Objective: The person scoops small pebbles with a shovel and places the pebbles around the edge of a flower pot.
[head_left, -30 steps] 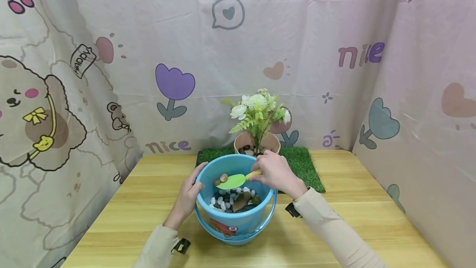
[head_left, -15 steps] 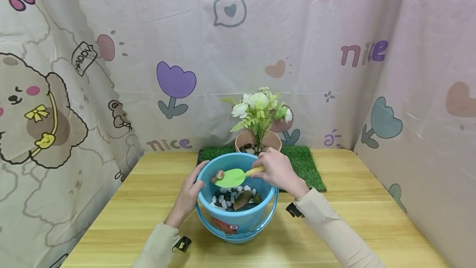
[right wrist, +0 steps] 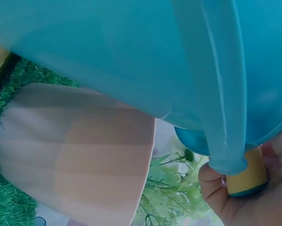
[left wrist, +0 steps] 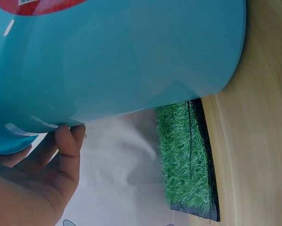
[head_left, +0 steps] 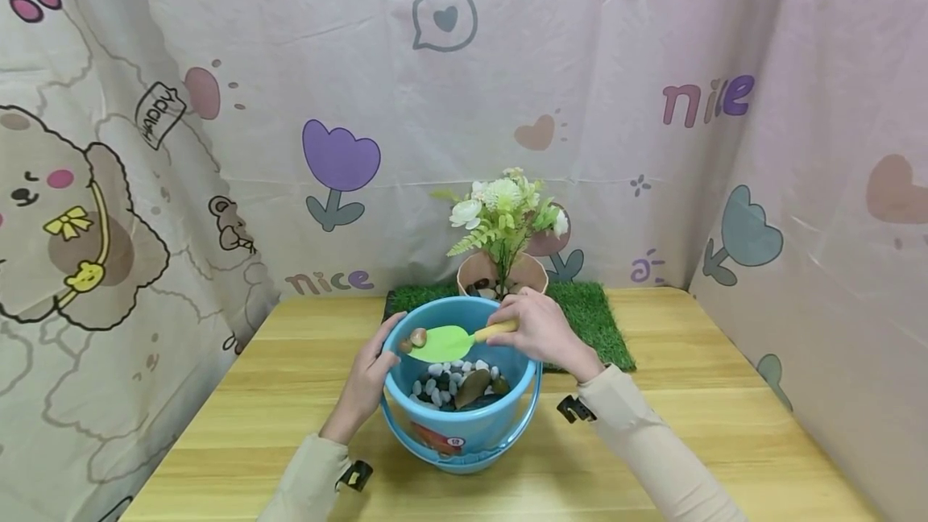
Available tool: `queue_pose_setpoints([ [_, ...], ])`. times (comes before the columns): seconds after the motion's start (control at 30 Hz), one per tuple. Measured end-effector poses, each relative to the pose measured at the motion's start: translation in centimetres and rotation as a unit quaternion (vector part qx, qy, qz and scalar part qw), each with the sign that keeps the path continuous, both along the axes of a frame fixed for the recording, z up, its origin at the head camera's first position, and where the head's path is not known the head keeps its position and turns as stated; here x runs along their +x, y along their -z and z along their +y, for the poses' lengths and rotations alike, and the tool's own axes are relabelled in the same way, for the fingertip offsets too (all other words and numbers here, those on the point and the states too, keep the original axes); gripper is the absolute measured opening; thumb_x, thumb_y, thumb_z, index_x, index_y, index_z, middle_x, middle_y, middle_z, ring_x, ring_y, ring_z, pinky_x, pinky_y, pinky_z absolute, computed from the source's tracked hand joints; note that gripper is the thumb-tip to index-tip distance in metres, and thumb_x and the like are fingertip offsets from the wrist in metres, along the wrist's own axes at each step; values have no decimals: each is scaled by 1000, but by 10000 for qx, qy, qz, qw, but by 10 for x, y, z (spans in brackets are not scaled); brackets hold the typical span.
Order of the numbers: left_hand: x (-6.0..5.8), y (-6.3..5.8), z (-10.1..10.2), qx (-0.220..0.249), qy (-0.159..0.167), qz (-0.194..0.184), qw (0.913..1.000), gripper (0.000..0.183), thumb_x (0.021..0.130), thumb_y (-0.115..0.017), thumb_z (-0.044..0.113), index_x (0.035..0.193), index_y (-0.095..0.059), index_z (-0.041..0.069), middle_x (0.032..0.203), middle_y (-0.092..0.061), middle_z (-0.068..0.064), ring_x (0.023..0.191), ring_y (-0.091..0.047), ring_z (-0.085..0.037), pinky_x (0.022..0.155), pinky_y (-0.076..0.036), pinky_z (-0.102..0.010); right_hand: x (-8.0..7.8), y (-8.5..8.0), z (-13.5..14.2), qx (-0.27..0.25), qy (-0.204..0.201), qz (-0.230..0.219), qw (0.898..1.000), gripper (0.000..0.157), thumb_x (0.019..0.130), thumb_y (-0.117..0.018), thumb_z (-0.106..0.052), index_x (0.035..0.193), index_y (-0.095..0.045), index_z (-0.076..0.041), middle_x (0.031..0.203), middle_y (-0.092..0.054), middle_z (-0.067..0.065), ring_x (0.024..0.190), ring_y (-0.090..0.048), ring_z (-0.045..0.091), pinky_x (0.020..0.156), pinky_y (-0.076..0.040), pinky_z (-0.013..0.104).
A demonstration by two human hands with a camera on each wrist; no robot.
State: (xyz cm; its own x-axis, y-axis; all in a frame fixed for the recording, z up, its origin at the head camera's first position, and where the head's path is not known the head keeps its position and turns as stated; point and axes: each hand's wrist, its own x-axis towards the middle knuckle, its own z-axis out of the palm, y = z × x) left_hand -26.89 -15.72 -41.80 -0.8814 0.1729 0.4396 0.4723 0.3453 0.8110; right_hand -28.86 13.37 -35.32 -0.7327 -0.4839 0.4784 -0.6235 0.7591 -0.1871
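Note:
A light blue bucket stands on the table with its handle hanging at the front. My left hand grips the left rim, thumb over the inside. In the left wrist view its fingers lie against the bucket's outer wall. My right hand holds a toy shovel by its yellow handle. The green blade is inside the bucket mouth, above white, dark and brown stones. Two brownish pebbles sit at the blade's tip, close to the left inner wall.
Behind the bucket, a pinkish pot with white flowers and green leaves stands on an artificial grass mat. Stones show inside the pot. A patterned cloth hangs behind the wooden table.
My right hand has shifted the shovel's blade leftward and slightly up, carrying the pebbles nearer the bucket's left inner wall. My left hand keeps its grip on the rim.

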Motion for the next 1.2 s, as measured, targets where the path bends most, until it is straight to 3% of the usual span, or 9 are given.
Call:
queue_pose_setpoints([
  [0.2, 0, 0, 0, -16, -7, -41, 10000, 62, 87, -40, 6, 149, -41, 13, 143, -51, -16, 107, -56, -35, 77, -50, -42, 2, 2, 3, -354, 106, -42, 9993, 21, 75, -82, -37, 94, -80, -28, 96, -72, -11, 77, -47, 7, 67, -37, 23],
  [0.37, -1, -1, 0, 8, 36, -42, 10000, 62, 88, -40, 7, 149, -40, 13, 145, -49, -15, 118, -56, -37, 88, -53, -52, 3, 1, 4, -584, 105, -10, 9982, 21, 74, -83, -35, 93, -80, -26, 94, -72, -10, 77, -48, 7, 67, -37, 24],
  [0.47, -1, -1, 0, -3, 52, -44, 10000, 62, 88, -40, 7, 150, -39, 12, 146, -49, -15, 122, -55, -38, 91, -51, -55, 3, 2, 4, -590, 156, 68, 9981, 20, 74, -83, -35, 92, -80, -26, 93, -72, -10, 76, -49, 6, 66, -37, 24],
  [0.67, -1, 1, -1, -31, 37, -46, 10000, 62, 88, -40, 5, 150, -39, 14, 147, -48, -15, 123, -56, -36, 91, -51, -50, 5, 5, 6, -468, 387, 212, 9979, 18, 78, -79, -39, 93, -80, -29, 90, -73, -12, 72, -50, 4, 62, -37, 22],
  [0.83, 0, 1, 0, -18, 56, -77, 10000, 63, 88, -39, 6, 150, -39, 13, 147, -48, -16, 124, -55, -39, 92, -51, -55, 9, 6, 12, -544, 485, 370, 9967, 23, 77, -80, -39, 95, -80, -27, 92, -75, -9, 72, -56, 6, 61, -39, 22],
  [1.0, 1, 0, 1, 41, 23, -132, 9999, 63, 87, -40, 7, 150, -39, 16, 145, -50, -17, 122, -56, -40, 90, -53, -55, 11, -2, 21, -611, 406, 370, 9966, 24, 77, -80, -39, 97, -80, -25, 93, -75, -8, 75, -62, 9, 62, -44, 25],
  [1.2, 1, 1, 1, 81, 64, -141, 9998, 64, 87, -40, 7, 150, -39, 18, 145, -49, -18, 122, -56, -42, 88, -54, -55, 11, -16, 38, -631, 538, 122, 9965, 22, 78, -79, -39, 96, -80, -26, 87, -74, -10, 65, -55, 4, 58, -40, 25],
])
